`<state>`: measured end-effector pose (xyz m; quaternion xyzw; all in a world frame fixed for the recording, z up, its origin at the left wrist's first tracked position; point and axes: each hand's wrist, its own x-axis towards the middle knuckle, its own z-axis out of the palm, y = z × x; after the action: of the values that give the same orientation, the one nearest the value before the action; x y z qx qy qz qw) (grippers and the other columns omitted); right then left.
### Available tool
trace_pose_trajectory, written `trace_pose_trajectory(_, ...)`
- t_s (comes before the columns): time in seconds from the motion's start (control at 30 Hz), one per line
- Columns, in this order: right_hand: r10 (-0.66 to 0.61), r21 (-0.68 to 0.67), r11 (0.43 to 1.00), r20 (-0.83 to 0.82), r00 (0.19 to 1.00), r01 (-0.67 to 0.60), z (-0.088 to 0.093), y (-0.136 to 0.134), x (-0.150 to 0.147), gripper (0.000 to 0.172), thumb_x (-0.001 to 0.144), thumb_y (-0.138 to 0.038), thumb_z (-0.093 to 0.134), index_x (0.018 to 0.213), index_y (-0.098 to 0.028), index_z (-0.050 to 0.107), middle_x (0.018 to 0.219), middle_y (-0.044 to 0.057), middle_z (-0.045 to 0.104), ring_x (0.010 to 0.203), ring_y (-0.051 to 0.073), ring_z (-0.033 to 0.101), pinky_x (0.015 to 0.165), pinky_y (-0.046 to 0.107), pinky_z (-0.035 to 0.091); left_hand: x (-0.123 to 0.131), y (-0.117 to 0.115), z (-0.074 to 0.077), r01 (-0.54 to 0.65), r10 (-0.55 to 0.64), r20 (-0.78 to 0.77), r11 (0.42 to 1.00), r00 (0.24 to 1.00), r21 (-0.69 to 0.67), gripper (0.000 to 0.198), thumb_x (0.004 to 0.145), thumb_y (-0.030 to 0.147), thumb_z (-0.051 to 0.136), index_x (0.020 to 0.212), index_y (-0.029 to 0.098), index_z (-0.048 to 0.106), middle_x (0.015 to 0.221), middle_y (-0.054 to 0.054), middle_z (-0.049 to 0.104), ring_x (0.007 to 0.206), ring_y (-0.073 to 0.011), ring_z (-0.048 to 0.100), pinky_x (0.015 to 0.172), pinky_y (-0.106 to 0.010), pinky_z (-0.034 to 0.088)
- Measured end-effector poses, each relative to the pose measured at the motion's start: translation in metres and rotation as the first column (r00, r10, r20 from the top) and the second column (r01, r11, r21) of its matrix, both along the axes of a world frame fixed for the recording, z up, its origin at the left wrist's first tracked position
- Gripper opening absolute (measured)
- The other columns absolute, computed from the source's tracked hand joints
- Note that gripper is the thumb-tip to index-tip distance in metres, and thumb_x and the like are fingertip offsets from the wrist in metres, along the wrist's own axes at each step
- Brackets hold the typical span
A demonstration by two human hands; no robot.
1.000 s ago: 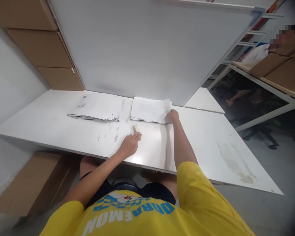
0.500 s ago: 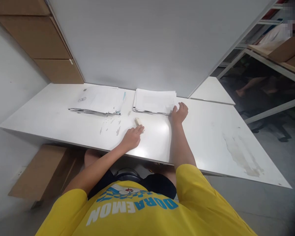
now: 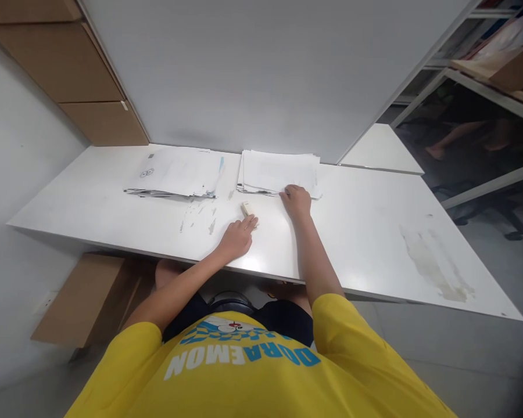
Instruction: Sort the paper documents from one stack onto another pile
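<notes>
where the right hand (image 3: pixel 297 201) touches, papers (image 3: pixel 279 168) lie ahead.

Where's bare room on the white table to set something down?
White table: left of the left paper stack; also between the right forearm and the brownish stain. Crowded: the middle, with the left hand at a small cream object and the right hand at the right paper stack's near edge.
</notes>
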<state>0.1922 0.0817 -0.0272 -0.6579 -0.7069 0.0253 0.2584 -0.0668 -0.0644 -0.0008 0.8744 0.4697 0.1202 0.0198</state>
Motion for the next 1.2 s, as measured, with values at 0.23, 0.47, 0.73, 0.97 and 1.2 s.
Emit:
trace_pose_trajectory(0.23,0.053,0.020,0.998,-0.029,0.998,-0.052,-0.005,0.001,-0.013,0.030,0.090,-0.033,0.054,0.111,-0.018,0.070,0.133,0.015,0.066,0.121,0.031,0.056,0.100,0.043,0.043,-0.002,0.001,-0.002,0.010,-0.009,0.046,1.000,0.999,-0.010,0.057,0.095,0.019,0.041,0.152,0.015,0.041,0.156,-0.016,0.045,0.112,-0.0297,0.060,0.093,-0.044,0.048)
trace_pose_trajectory(0.47,0.071,0.043,0.997,-0.005,0.997,-0.071,-0.012,-0.002,-0.010,0.031,0.094,-0.033,0.045,0.100,-0.018,0.072,0.113,0.014,0.073,0.107,0.030,0.061,0.093,0.041,0.044,-0.005,-0.006,-0.012,0.063,-0.064,0.160,0.998,0.985,0.011,0.060,0.098,0.021,0.036,0.157,0.016,0.029,0.157,-0.019,0.042,0.123,-0.0288,0.059,0.095,-0.042,0.050)
trace_pose_trajectory(0.73,0.074,0.117,0.991,-0.082,0.994,-0.064,-0.019,-0.012,0.003,0.036,0.092,-0.034,0.045,0.109,-0.015,0.070,0.136,0.019,0.064,0.129,0.032,0.054,0.109,0.049,0.039,-0.076,0.066,0.016,-0.444,0.402,0.352,0.895,0.845,0.042,0.066,0.095,0.025,0.048,0.157,0.013,0.031,0.161,-0.019,0.036,0.150,-0.0347,0.031,0.123,-0.053,0.021)
trace_pose_trajectory(0.97,-0.029,0.061,0.997,-0.268,0.963,0.047,-0.034,-0.050,0.010,0.048,0.094,-0.038,0.042,0.130,-0.013,0.062,0.147,0.019,0.054,0.139,0.031,0.045,0.115,0.053,0.036,-0.181,0.118,0.034,-0.465,0.493,0.194,0.869,0.848,-0.171,0.054,0.093,0.024,0.054,0.145,0.013,0.052,0.155,-0.017,0.047,0.145,-0.0389,0.035,0.120,-0.056,0.024)
trace_pose_trajectory(1.2,-0.058,0.019,0.998,-0.329,0.943,0.068,-0.040,-0.068,0.010,0.047,0.093,-0.036,0.041,0.129,-0.016,0.062,0.142,0.017,0.058,0.133,0.030,0.049,0.113,0.052,0.038,-0.191,0.108,0.044,-0.535,0.552,0.385,0.829,0.740,-0.162,0.032,0.094,0.025,0.050,0.116,0.018,0.071,0.108,-0.013,0.072,0.110,-0.0316,0.059,0.098,-0.041,0.043)
